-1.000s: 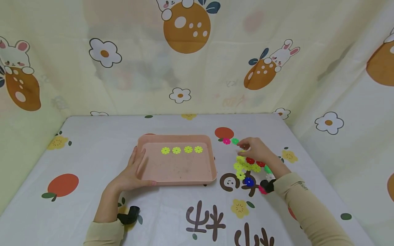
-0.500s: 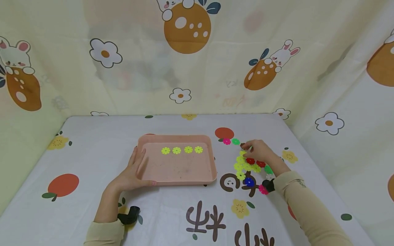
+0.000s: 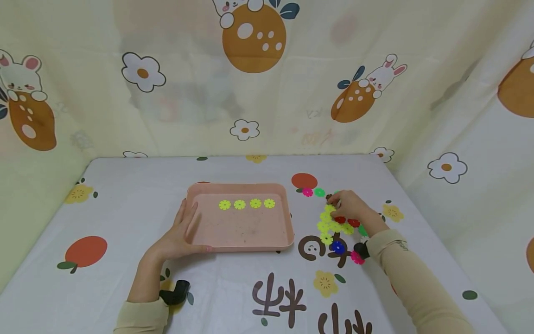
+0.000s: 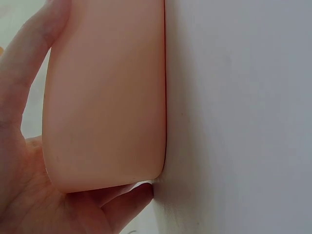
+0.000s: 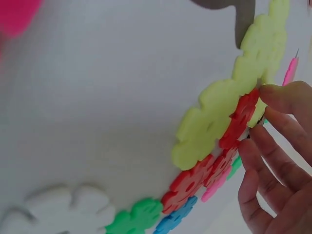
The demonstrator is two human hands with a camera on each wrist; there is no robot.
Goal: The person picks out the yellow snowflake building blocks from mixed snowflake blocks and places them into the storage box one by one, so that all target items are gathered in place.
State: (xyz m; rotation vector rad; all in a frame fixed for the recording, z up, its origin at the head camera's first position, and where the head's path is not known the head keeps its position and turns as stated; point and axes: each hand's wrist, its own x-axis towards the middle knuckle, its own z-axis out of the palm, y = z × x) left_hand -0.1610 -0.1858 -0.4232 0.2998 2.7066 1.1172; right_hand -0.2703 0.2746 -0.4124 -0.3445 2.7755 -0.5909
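A shallow pink tray (image 3: 246, 232) holds a row of several yellow flower-shaped plastic pieces (image 3: 239, 204) near its far side. My left hand (image 3: 177, 239) rests on the tray's near left corner, fingers stretched along the left side and thumb along the front rim. In the left wrist view the tray's outer wall (image 4: 107, 107) fills the middle. Over the pile of flower pieces right of the tray is my right hand (image 3: 352, 207). Its thumb and fingertips stand apart, touching or close to a red flower piece (image 5: 241, 117) and yellow ones (image 5: 209, 124); the palm side hides some pieces.
Pink (image 3: 307, 192) and green (image 3: 319, 192) flower pieces lie beyond the pile. A blue piece (image 3: 338, 247) and another pink piece (image 3: 357, 257) lie on its near side. The printed tablecloth (image 3: 225, 292) covers the table, with a patterned curtain (image 3: 187, 116) behind.
My right hand has shifted slightly right and nearer, lowering over the yellow and red pieces of the pile. My left hand and the tray have stayed put.
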